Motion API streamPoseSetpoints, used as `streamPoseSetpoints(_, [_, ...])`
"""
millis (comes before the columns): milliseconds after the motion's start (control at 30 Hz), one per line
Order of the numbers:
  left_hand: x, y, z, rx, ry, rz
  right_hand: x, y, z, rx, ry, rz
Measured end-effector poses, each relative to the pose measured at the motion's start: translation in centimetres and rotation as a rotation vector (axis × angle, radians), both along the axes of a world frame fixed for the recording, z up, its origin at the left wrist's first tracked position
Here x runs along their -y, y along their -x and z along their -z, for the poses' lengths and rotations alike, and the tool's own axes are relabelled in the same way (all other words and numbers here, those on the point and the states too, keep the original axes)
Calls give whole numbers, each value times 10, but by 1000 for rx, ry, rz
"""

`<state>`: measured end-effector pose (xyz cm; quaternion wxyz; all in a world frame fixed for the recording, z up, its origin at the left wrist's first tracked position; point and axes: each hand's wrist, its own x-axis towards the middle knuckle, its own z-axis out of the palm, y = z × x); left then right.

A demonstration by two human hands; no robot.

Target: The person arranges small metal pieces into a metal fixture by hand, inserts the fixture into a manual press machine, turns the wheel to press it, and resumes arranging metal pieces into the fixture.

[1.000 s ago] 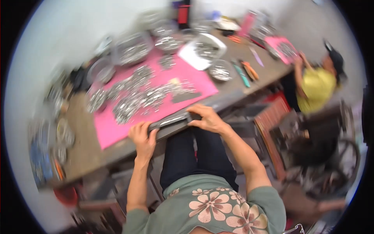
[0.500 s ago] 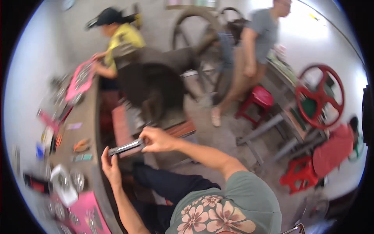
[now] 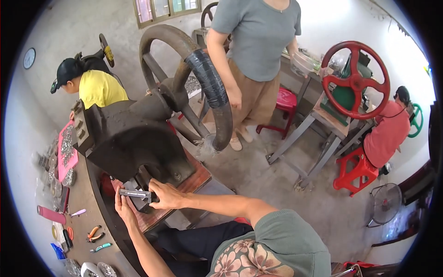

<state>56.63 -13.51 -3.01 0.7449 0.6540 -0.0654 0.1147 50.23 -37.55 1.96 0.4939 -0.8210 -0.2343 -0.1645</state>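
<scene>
Between my two hands is a dark, narrow rectangular metal block (image 3: 135,194) with a pale strip along its side; its exact kind is unclear. My left hand (image 3: 124,207) closes on its left end, thumb and fingers pressed to it. The fingers of my right hand (image 3: 165,195) grip the other end. Just beyond them stands a heavy dark cast-iron press (image 3: 138,141), and the block is held close in front of its lower opening. The press's big handwheel (image 3: 224,124) is partly wrapped in black tape. Reddish boards (image 3: 199,177) lie under the press.
A workbench (image 3: 85,205) along my left bears orange-handled pliers (image 3: 94,233), a teal-handled tool (image 3: 101,247) and a pink tray (image 3: 69,158) of small metal parts. One person (image 3: 99,88) sits beyond the press; another (image 3: 263,46) stands beside the handwheel. Red stools (image 3: 354,171) stand to the right.
My view has shifted, and the press shows larger and sharper. Both hands keep the block, now closer to the press opening. The standing person has come nearer, beside the handwheel.
</scene>
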Motion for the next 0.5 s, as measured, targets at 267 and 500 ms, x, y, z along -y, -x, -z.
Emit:
streamPoseSetpoints(267, [-1,-27,12,135,-423,-106,-36,5,12,35,-26,25])
streamPoseSetpoints(500, [52,43,-10,121,-341,-8,-13,7,-4,-73,-41,93])
